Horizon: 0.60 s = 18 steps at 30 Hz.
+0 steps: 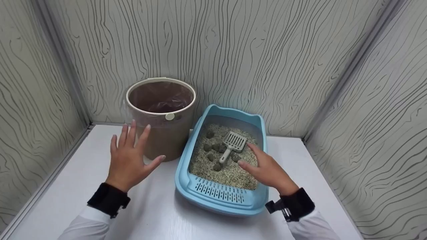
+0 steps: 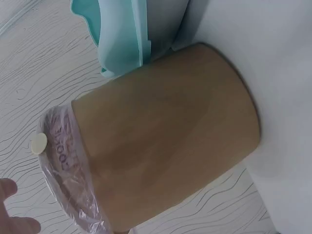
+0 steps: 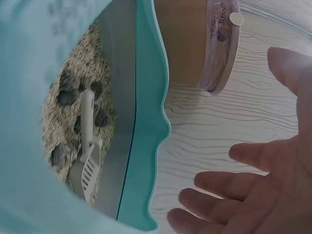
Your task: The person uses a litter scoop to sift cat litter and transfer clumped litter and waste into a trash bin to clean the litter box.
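A blue litter box (image 1: 263, 140) holds granular litter (image 1: 213, 180) with several dark round clumps (image 1: 207, 147). On top of the litter lies a grey slotted litter scoop (image 1: 230, 146), its handle toward the near side. My right hand (image 1: 272, 173) is over the box's right side, thumb and index finger spread close to the scoop; in the right wrist view the fingers (image 3: 214, 185) are apart and hold nothing. My left hand (image 1: 128, 163) is raised in front of the brown bin (image 1: 166, 143), fingers spread. Only fingertips (image 2: 24, 225) show in the left wrist view.
The bin stands left of the litter box, lined with a clear plastic bag (image 2: 68, 156) under a cream rim (image 1: 128, 96). Both stand on a white table (image 1: 150, 213). Wood-grain panels (image 1: 233, 50) enclose the back and sides.
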Each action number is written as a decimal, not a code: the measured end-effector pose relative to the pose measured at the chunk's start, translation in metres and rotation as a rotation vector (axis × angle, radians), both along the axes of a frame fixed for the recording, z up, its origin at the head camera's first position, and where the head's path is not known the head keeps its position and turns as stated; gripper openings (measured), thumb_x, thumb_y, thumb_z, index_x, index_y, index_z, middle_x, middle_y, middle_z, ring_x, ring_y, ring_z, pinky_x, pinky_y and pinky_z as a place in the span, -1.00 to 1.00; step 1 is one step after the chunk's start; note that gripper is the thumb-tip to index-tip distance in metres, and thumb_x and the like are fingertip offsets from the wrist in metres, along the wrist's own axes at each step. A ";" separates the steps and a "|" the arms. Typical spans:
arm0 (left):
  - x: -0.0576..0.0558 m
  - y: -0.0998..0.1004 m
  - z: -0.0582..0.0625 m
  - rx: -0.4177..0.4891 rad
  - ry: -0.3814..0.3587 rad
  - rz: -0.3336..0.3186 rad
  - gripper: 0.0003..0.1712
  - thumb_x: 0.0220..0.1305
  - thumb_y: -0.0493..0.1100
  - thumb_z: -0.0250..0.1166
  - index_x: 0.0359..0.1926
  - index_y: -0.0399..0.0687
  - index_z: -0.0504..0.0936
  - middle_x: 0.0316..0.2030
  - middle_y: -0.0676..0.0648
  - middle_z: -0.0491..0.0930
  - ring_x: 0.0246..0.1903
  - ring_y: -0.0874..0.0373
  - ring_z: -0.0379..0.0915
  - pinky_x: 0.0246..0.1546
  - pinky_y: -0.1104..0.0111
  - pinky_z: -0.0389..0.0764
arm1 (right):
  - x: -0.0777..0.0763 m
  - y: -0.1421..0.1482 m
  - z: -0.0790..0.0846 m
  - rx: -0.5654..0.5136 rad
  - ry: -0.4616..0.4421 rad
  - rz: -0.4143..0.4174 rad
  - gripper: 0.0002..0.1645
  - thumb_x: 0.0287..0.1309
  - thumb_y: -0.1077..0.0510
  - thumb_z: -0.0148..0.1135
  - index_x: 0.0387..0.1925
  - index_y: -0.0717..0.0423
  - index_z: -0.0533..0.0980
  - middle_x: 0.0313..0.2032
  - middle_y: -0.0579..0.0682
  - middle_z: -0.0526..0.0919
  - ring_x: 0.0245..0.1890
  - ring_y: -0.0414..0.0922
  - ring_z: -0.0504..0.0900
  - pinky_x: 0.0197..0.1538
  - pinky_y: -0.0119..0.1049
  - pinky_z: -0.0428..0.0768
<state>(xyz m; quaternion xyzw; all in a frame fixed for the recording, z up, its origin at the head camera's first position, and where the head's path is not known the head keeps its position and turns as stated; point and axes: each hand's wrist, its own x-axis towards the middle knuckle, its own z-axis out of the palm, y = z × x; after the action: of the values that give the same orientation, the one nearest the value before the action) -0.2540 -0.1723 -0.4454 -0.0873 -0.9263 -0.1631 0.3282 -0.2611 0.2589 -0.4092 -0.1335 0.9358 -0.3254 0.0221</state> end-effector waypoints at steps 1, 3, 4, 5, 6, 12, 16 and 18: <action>-0.004 -0.002 0.003 -0.007 0.020 0.001 0.16 0.10 0.43 0.41 0.62 0.16 0.19 0.64 -0.31 0.04 0.62 -0.35 -0.07 0.49 -0.43 -0.06 | -0.006 -0.003 0.004 -0.019 -0.039 -0.005 0.12 0.35 -0.45 0.17 0.67 -0.03 -0.01 0.60 0.24 0.19 0.60 0.26 0.22 0.53 0.30 0.25; -0.011 -0.006 0.010 -0.016 0.049 0.001 0.16 0.11 0.44 0.40 0.62 0.17 0.18 0.64 -0.31 0.04 0.62 -0.35 -0.06 0.50 -0.41 -0.07 | -0.019 -0.008 0.010 -0.056 -0.107 -0.021 0.12 0.35 -0.45 0.16 0.66 -0.03 -0.01 0.57 0.26 0.27 0.57 0.26 0.29 0.50 0.26 0.32; -0.016 -0.007 0.013 -0.020 0.059 0.000 0.16 0.11 0.44 0.39 0.62 0.17 0.18 0.64 -0.31 0.04 0.62 -0.34 -0.06 0.50 -0.41 -0.06 | -0.025 -0.011 0.013 -0.076 -0.139 -0.034 0.11 0.36 -0.45 0.15 0.66 -0.05 -0.01 0.54 0.26 0.32 0.54 0.24 0.34 0.48 0.23 0.37; -0.020 -0.009 0.016 -0.025 0.067 0.002 0.15 0.12 0.45 0.38 0.62 0.16 0.18 0.64 -0.31 0.03 0.62 -0.34 -0.06 0.50 -0.40 -0.06 | -0.031 -0.013 0.016 -0.091 -0.159 -0.044 0.10 0.36 -0.45 0.15 0.66 -0.03 0.00 0.50 0.25 0.37 0.50 0.22 0.40 0.45 0.19 0.41; -0.024 -0.010 0.018 -0.030 0.075 0.002 0.15 0.12 0.46 0.36 0.62 0.16 0.18 0.65 -0.30 0.03 0.63 -0.33 -0.06 0.51 -0.40 -0.06 | -0.037 -0.017 0.018 -0.112 -0.182 -0.051 0.08 0.37 -0.44 0.14 0.65 -0.03 0.00 0.48 0.24 0.40 0.47 0.19 0.45 0.43 0.15 0.43; -0.049 -0.013 0.034 -0.061 0.100 -0.013 0.12 0.16 0.49 0.30 0.62 0.15 0.19 0.64 -0.28 0.06 0.63 -0.28 -0.07 0.51 -0.38 -0.06 | -0.072 -0.038 0.013 -0.142 -0.240 -0.102 -0.02 0.49 -0.34 0.06 0.63 0.12 0.03 0.53 0.28 0.30 0.46 0.19 0.44 0.45 0.09 0.43; -0.065 -0.011 0.044 -0.086 0.106 -0.035 0.10 0.16 0.50 0.29 0.59 0.13 0.23 0.62 -0.27 0.11 0.62 -0.27 -0.03 0.52 -0.36 -0.07 | -0.092 -0.050 0.002 -0.078 -0.217 -0.143 -0.33 0.50 -0.30 0.05 0.18 0.20 0.48 0.04 0.23 0.62 -0.02 0.07 0.66 0.08 -0.06 0.57; -0.072 -0.009 0.047 -0.098 0.115 -0.041 0.10 0.15 0.51 0.30 0.58 0.12 0.27 0.61 -0.26 0.15 0.62 -0.26 0.00 0.54 -0.34 -0.07 | -0.101 -0.055 -0.003 -0.044 -0.212 -0.163 -0.47 0.49 -0.29 0.07 -0.32 0.07 0.53 -0.43 0.03 0.55 -0.45 -0.07 0.52 -0.23 -0.17 0.50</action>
<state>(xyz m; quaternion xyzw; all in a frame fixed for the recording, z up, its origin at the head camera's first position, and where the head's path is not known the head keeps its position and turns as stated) -0.3258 -0.1817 -0.3982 -0.1314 -0.9108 -0.1191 0.3728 -0.3618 0.2034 -0.4125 -0.0221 0.9286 -0.3589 0.0914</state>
